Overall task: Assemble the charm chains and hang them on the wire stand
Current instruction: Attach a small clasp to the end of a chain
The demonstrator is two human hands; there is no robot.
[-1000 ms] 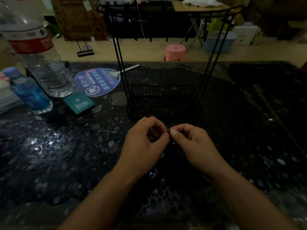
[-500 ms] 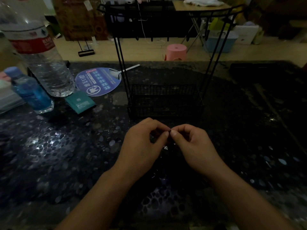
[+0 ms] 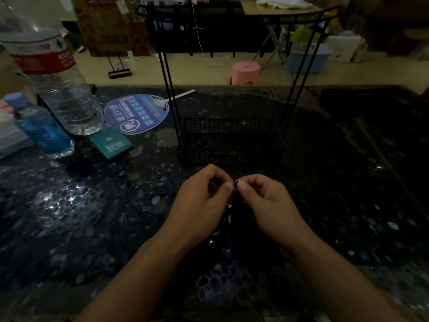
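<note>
A black wire stand (image 3: 228, 140) with a basket base and tall legs stands on the dark table just beyond my hands. My left hand (image 3: 199, 205) and my right hand (image 3: 267, 203) meet thumb to thumb in front of it, both pinching a small charm chain (image 3: 236, 182) at its top end. The rest of the chain (image 3: 228, 212) hangs down between my palms, dark and hard to make out. A thin pale cord (image 3: 198, 33) dangles from the stand's top rail.
A big clear water bottle (image 3: 53, 73), a small blue bottle (image 3: 41, 129), a teal packet (image 3: 111, 142) and a blue round fan (image 3: 137, 113) lie at the left. Beyond the table a pink stool (image 3: 245, 72) stands on the floor.
Both hands stay pinched together in front of the stand; they have shifted only slightly, fingertips working the chain's end.
</note>
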